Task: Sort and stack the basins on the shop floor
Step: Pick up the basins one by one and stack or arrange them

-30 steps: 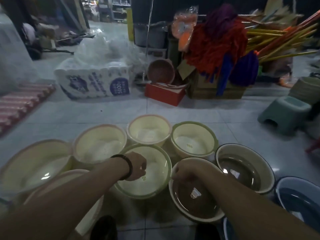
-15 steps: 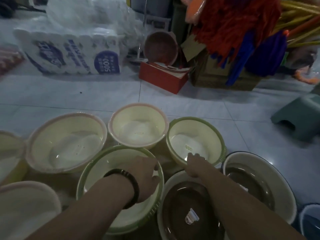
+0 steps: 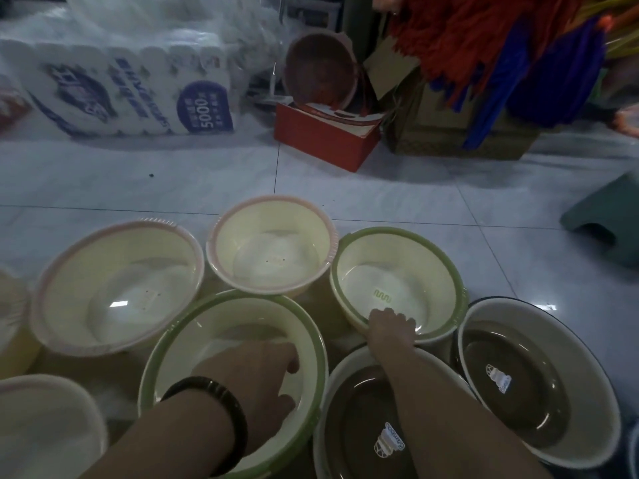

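Several plastic basins sit on the tiled floor. My right hand grips the near rim of a small green-rimmed cream basin. My left hand, with a black bracelet on the wrist, reaches inside a larger green-rimmed cream basin, fingers loosely curled by its right wall; I cannot tell whether it grips the wall. Two pink-rimmed cream basins stand behind. Two brown-lined white basins lie at the right, under and beside my right forearm.
Another pale basin is at the lower left. A red box with a brown basin leaning on it, a pack of paper rolls, a carton with mops and a green stool stand beyond.
The view has tipped down and closer. My right hand moved forward from the brown basin onto the small green basin's rim. My left hand sank deeper into the large green basin.
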A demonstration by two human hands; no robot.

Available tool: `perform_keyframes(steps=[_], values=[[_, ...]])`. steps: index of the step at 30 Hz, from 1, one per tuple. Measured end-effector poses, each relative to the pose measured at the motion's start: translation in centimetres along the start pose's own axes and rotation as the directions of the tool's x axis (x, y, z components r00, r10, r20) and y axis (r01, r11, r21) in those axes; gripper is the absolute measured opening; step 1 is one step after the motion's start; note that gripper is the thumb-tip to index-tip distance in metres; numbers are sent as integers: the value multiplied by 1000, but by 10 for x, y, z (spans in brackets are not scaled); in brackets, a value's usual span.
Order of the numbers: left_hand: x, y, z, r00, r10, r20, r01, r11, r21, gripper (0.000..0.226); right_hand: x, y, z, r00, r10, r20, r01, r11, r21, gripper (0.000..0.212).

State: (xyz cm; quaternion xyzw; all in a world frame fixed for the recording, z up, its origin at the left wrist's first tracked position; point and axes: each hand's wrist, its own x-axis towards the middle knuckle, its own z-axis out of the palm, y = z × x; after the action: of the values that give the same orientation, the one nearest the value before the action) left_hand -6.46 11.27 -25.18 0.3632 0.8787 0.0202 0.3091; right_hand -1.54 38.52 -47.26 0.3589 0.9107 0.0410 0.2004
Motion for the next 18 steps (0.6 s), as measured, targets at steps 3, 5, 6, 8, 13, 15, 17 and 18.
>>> perform_keyframes(steps=[3, 5, 6, 8, 13, 15, 17, 18], values=[[-2, 1, -7, 1000, -12, 9, 12, 1000, 7, 38, 3, 8, -13, 997, -14, -76, 13, 1000, -8, 31], [-5, -2, -11, 1000, -24, 6, 25, 1000, -14, 36, 6, 20, -30, 984, 17, -179, -10, 999, 37, 27], [-6, -5, -12, 999, -33, 7, 33, 999, -17, 35, 7, 27, -41, 976, 41, -216, -23, 996, 83, 25], [-10, -13, -11, 998, -52, 19, 52, 999, -5, 34, 4, 38, -61, 966, 97, -240, -41, 973, 228, 22], [-26, -31, -22, 992, -108, 57, 106, 994, 36, 38, -35, 27, -118, 964, 37, -265, 64, 930, 361, 27], [-36, -36, -31, 989, -140, 39, 141, 990, -26, 38, -66, 9, -153, 957, -39, -287, 144, 924, 353, 27], [-47, -41, -39, 982, -186, 18, 185, 953, -242, 40, -106, -9, -184, 942, -123, -313, 224, 923, 312, 22], [-53, -42, -41, 977, -213, 29, 205, 884, -421, 42, -130, -19, -196, 928, -168, -333, 270, 919, 287, 19]])
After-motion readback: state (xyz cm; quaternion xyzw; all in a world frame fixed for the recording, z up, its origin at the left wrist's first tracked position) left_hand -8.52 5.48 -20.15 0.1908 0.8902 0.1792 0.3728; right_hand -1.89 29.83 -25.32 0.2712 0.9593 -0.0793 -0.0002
